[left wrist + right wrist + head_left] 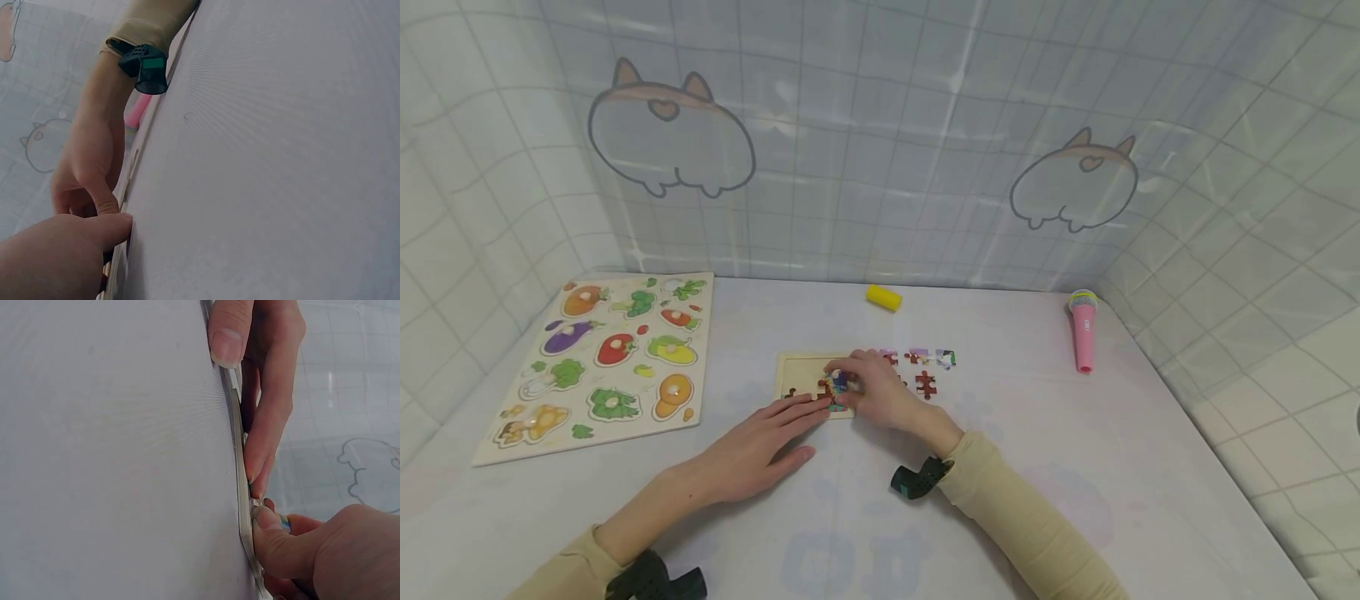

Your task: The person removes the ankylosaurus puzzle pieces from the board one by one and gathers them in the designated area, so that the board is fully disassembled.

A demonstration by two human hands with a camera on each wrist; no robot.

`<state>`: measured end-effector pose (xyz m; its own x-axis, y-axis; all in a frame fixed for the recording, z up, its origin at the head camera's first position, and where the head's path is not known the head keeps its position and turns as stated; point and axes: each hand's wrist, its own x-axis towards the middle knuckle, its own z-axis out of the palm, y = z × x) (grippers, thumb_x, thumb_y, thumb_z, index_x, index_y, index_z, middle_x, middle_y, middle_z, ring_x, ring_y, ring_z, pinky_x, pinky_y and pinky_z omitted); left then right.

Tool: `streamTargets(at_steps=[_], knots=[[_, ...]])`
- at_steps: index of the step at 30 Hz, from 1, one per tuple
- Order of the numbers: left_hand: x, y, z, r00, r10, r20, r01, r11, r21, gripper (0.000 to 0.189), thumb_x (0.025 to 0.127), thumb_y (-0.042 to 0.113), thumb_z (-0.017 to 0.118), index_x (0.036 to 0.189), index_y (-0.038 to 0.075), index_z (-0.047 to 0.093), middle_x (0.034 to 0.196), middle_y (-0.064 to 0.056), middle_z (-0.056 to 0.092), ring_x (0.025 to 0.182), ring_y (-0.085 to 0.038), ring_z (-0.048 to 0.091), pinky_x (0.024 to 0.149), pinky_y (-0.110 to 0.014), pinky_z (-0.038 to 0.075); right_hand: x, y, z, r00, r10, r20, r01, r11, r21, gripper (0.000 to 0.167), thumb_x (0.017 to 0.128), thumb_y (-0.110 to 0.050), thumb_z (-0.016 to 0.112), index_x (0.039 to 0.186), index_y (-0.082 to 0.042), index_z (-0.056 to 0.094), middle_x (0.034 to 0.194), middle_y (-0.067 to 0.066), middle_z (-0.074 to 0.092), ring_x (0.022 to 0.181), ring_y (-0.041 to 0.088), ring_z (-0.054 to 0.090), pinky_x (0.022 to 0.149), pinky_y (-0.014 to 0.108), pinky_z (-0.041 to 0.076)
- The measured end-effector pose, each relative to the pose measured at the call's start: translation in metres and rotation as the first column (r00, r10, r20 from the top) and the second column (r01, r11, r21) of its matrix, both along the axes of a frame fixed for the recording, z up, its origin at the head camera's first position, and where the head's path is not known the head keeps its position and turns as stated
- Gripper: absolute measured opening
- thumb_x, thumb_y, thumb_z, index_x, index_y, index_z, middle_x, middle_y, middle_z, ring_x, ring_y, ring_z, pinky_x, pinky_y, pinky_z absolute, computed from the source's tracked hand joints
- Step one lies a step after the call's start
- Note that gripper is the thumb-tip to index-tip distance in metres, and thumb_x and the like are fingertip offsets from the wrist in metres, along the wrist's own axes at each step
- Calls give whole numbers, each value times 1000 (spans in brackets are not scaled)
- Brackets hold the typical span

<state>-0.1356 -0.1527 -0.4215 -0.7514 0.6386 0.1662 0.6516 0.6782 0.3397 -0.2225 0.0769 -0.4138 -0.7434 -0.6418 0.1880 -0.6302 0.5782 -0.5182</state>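
Note:
A small wooden jigsaw tray (801, 367) lies flat at the middle of the table, with some printed pieces fitted along its lower part. My left hand (763, 446) rests with fairly straight fingers over the tray's lower edge. Over the tray's right side, my right hand (880, 390) pinches a colourful jigsaw piece (284, 523) between thumb and fingers. The left fingertips are right beside that piece, and the right hand hides the tray's right end. Loose brown jigsaw pieces (927, 384) lie just right of the hand, with a white-and-green piece (946, 358) behind them.
A large vegetable peg board (655, 400) lies at the left. Behind the tray is a yellow cylinder (884, 297). A pink toy microphone (1083, 333) lies at the far right, near the tile-patterned curtain (880, 167) that encloses the table.

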Motion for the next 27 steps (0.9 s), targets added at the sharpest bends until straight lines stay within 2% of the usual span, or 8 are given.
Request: streamTargets(at_steps=[7, 20, 27], knots=[[1, -1, 0, 999, 15, 49, -14, 1000, -16, 54, 102, 37, 57, 151, 16, 46, 158, 3, 41, 149, -28, 32, 118, -52, 32, 0, 0, 0, 1000, 2, 30, 0, 998, -66, 40, 87, -6, 76, 126, -11, 68, 110, 3, 69, 93, 15, 58, 83, 28, 48], [1, -1, 1, 999, 13, 41, -12, 1000, -20, 54, 102, 36, 56, 151, 17, 46, 159, 5, 39, 149, -27, 31, 119, -51, 32, 0, 1, -1, 1000, -5, 0, 5, 991, -133, 33, 91, 3, 68, 121, -9, 68, 115, 4, 70, 96, 15, 64, 85, 27, 54], [1, -1, 0, 999, 10, 44, -9, 1000, -12, 54, 102, 36, 56, 151, 16, 46, 160, 4, 39, 150, -27, 31, 119, -51, 31, -1, 2, 1, 999, -23, 24, 27, 989, -147, 32, 91, 2, 68, 121, -10, 67, 109, 3, 71, 93, 15, 65, 85, 26, 55]])
